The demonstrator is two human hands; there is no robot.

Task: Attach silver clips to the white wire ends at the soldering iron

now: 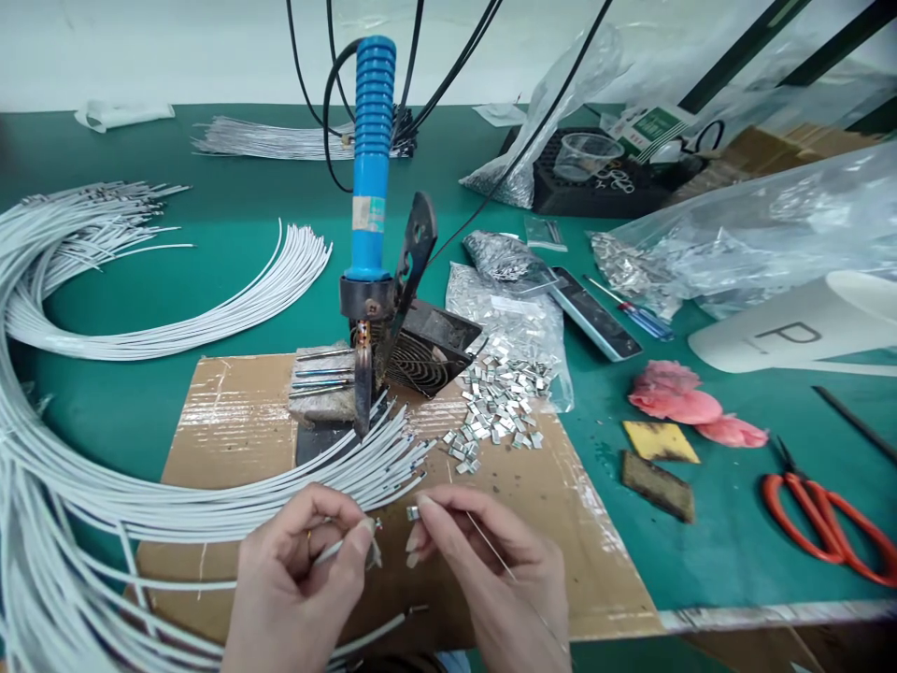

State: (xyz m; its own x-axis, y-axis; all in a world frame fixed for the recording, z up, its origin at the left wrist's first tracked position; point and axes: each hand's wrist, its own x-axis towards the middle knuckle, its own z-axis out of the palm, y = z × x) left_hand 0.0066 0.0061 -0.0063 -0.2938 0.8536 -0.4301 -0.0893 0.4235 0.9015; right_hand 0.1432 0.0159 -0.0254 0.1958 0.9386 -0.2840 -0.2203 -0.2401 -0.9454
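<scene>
My left hand [301, 579] pinches the stripped end of a white cable [328, 552], with small wire ends just past the fingertips. Between thumb and finger of my right hand [494, 575] is a small metal connector [413, 513], apart from the cable end. A thin wire, apparently solder [492, 550], also runs through that hand and trails over its back. Beyond both hands, a blue-handled soldering iron [374, 140] stands fixed upright, tip down. Beneath its tip fans out a bundle of white cables [231, 509]. Loose metal connectors [501, 402] lie heaped to the right.
Cardboard [561, 542] covers the work spot on a green table [595, 561]. A small black fan [431, 348] sits behind the iron. On the right lie red-handled scissors [805, 509], a sponge [659, 441], a phone [595, 313] and a screwdriver [645, 320]. Coiled cables [140, 341] fill the left.
</scene>
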